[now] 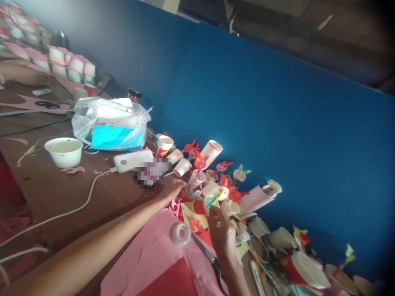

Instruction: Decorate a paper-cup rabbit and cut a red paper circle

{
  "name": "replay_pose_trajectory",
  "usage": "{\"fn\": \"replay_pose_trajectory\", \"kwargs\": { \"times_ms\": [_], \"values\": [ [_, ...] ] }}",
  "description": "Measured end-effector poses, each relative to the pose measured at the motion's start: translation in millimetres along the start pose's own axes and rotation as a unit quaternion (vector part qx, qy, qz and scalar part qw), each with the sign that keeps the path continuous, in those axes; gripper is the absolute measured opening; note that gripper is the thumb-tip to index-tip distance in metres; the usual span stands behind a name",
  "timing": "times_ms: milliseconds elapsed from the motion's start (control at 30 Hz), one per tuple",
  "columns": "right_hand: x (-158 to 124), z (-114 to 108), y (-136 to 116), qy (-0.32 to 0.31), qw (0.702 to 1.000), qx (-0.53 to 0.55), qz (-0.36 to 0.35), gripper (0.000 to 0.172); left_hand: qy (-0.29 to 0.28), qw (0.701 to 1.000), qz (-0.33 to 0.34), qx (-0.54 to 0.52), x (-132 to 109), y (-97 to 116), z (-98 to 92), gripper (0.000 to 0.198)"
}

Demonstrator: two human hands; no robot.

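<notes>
Left grip (169, 190): fingers half curled, tips at a thin striped straw (191, 191) in the craft pile near the table's far edge. Can't tell if it's pinched. Right grip (221, 235): fingers bent, tips just beside a white paper cup (211, 204) with coloured straws in it. Closure unclear, can't tell if it holds anything.

Craft pile sits along the far edge of the wooden table (55, 193), against a smooth blue board (277, 123). It's mostly paper cups, several tipped on their sides, plus flat cut-paper rabbit faces (200, 162) in red and pale yellow on straws.

Under the forearms: matte pink paper sheet (138, 255) with a red sheet on it. Clear tape roll (181, 234) lies on the pink, between the grips. Thin steel blade (205, 251) sits just by the right wrist.

Left of the pile: glossy white power bank (132, 160) with a white cable (70, 213), and a blurred object beside it, too obscured to name. Further left: white bowl (63, 152), thin plastic bag (80, 123) around a teal tissue box (116, 137).

Right along the edge: pink steel-capped flask (261, 197), tilted.

Far-left corner: another person's hand (26, 75), near rows of pink-and-white paper cups (72, 68) and dark-handled scissors (47, 105).
</notes>
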State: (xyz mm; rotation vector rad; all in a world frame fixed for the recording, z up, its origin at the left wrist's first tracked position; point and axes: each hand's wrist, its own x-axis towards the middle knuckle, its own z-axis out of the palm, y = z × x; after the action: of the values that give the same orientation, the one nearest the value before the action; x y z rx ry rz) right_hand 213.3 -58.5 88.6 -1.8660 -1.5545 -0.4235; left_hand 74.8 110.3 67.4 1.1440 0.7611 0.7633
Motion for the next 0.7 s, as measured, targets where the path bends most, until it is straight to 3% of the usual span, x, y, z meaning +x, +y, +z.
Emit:
{"fn": "replay_pose_trajectory", "kwargs": {
  "times_ms": [167,500,700],
  "values": [
    [0.7,-1.4,1.5,0.008,0.999,0.011,-0.035,0.024,-0.006,1.000,0.001,-0.009,-1.8,1.1,5.7,0.020],
    [10.6,21.9,0.1,0.009,0.996,-0.031,-0.086,0.013,-0.008,1.000,0.005,-0.002,-7.3,-1.9,1.7,0.021],
    [19.9,5.0,-5.4,0.049,0.993,-0.035,-0.103,0.019,-0.017,0.998,0.044,0.046,-10.8,-2.1,-6.3,0.031]
  ]
}}
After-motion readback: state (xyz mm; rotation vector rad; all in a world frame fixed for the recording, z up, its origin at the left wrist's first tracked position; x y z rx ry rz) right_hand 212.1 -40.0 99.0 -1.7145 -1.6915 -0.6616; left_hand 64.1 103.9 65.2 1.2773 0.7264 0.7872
